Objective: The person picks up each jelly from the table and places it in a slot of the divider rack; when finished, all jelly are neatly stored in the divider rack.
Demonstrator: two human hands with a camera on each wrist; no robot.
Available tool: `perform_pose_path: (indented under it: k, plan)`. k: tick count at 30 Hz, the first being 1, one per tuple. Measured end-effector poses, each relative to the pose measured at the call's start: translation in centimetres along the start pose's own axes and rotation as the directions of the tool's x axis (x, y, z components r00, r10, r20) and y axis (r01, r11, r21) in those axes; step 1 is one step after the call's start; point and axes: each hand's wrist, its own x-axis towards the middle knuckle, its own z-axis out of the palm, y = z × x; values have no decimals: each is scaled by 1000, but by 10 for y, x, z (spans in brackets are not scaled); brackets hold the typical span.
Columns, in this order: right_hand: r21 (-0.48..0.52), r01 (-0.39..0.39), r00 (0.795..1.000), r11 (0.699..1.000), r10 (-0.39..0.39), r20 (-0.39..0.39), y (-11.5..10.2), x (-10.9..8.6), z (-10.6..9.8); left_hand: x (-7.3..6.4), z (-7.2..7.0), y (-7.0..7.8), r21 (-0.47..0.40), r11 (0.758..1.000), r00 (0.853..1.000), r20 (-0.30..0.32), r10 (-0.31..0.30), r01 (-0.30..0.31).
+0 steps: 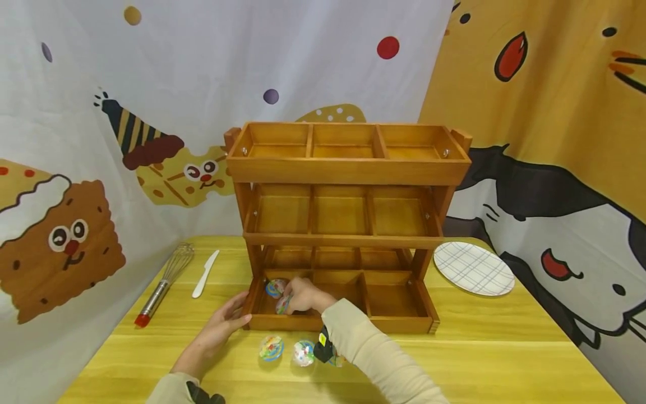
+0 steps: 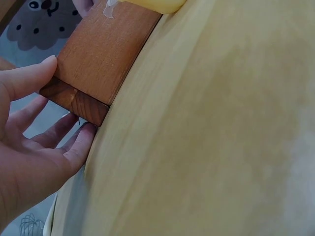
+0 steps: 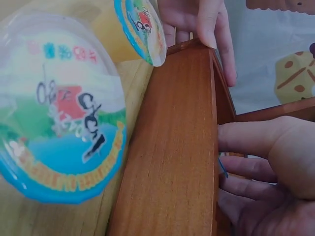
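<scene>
My right hand (image 1: 303,294) reaches into the front left compartment of the bottom tray (image 1: 343,324) of a brown wooden three-tier shelf. Its fingers pinch a jelly cup (image 1: 282,304) with a printed lid, mostly hidden in the right wrist view. Another jelly cup (image 1: 275,288) lies behind it in that compartment. My left hand (image 1: 217,331) rests against the tray's front left corner, the thumb at the front edge and fairly straight fingers along the side (image 2: 37,142). Before the tray stand a jelly cup (image 1: 271,348), a second cup (image 1: 304,353) and a third (image 1: 337,360), half covered by the right wrist.
A whisk (image 1: 166,283) with a red-tipped handle and a white knife (image 1: 205,275) lie left of the shelf. On the right is a white checked plate (image 1: 474,268). The shelf's upper tiers (image 1: 348,171) overhang the bottom tray. A printed curtain (image 1: 323,56) hangs behind.
</scene>
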Motion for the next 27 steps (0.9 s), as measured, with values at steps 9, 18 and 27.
perform_pose_path:
  k: [9, 18, 27]
  plan:
    - [-34, -43, 999, 998, 44, 3, 3, -5, -3, 2, 2, -4, -1, 1000, 1000, 10, 5, -5]
    - [154, 54, 998, 987, -51, -21, 19, -17, -17, 0, 4, -4, -6, 1000, 1000, 27, 4, -4]
    - [514, 189, 981, 836, -133, -144, 58, -53, -36, -1, 0, 1, 12, 1000, 1000, 16, -3, 3]
